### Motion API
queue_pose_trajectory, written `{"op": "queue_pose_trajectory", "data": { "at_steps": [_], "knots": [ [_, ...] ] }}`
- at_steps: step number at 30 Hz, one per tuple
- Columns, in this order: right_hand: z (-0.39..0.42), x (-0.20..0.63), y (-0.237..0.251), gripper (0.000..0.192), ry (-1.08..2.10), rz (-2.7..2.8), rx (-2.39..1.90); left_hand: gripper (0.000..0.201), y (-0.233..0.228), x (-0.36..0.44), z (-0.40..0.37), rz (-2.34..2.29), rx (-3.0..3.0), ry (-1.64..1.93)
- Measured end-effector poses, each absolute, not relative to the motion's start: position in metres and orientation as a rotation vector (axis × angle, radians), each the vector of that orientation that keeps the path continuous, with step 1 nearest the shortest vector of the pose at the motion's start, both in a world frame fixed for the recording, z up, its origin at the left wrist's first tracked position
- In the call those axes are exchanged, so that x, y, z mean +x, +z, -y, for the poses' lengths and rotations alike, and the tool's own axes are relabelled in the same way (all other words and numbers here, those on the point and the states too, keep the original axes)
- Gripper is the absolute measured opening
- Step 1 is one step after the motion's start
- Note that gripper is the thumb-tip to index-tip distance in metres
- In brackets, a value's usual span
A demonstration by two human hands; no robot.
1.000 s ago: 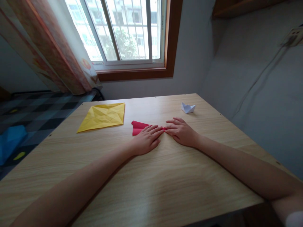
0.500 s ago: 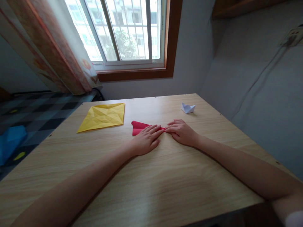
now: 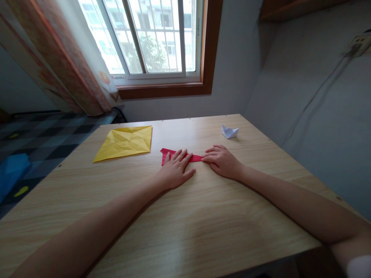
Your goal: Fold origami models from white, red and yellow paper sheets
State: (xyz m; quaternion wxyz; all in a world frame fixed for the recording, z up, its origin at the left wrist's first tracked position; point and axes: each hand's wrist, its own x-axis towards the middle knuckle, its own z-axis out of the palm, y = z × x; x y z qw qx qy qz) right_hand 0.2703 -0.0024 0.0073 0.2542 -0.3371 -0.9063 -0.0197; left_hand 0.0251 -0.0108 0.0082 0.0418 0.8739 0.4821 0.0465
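A red folded paper (image 3: 197, 158) lies on the table, wide at its left end and narrowing to a point at the right. My left hand (image 3: 176, 170) rests flat across its middle with the fingers spread, hiding part of it. At the pointed tip, the fingers of my right hand (image 3: 222, 161) are closed together and pinch the paper against the tabletop. Part of the left end, with a small turned-up corner, shows beyond my left fingers.
A creased yellow paper (image 3: 126, 143) lies at the table's back left. Toward the back right stands a small white paper boat (image 3: 230, 132). Blue paper (image 3: 13, 173) sits on a checked cloth (image 3: 43, 131) beyond the table's left edge. The wall (image 3: 327, 135) borders the right.
My left hand has slid a little to the left along the red paper and its fingers have spread, uncovering more of the narrow end. My right hand stays at the tip.
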Motion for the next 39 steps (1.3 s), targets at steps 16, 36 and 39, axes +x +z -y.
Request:
{"op": "queue_pose_trajectory", "data": {
  "at_steps": [16, 36, 39],
  "knots": [
    [0.001, 0.271, 0.008, 0.024, -0.052, 2.472, -0.912, 0.074, 0.016, 0.027, 0.004, -1.943, 2.456, 0.072],
    [0.000, 0.272, 0.008, 0.023, -0.027, 2.458, -0.901, 0.054, 0.011, 0.020, -0.003, -2.048, 2.419, 0.221],
    [0.000, 0.272, 0.009, 0.023, -0.018, 2.447, -0.903, 0.051, 0.009, 0.019, -0.002, -2.019, 2.427, 0.301]
  ]
}}
